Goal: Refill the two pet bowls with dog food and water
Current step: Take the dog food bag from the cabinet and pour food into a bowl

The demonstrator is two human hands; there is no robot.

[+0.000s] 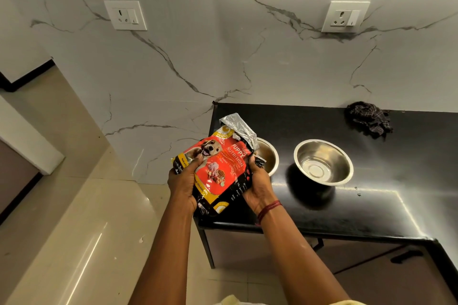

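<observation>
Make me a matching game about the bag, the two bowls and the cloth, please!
Things:
1. dog food bag
2. left bowl
3. right bowl
4. checked cloth

Where or how:
A. crumpled at the back of the counter, by the wall
B. empty, in full view
C. gripped by the left hand and the right hand
D. partly hidden behind the dog food bag

Pairs: 1-C, 2-D, 3-B, 4-A.
</observation>
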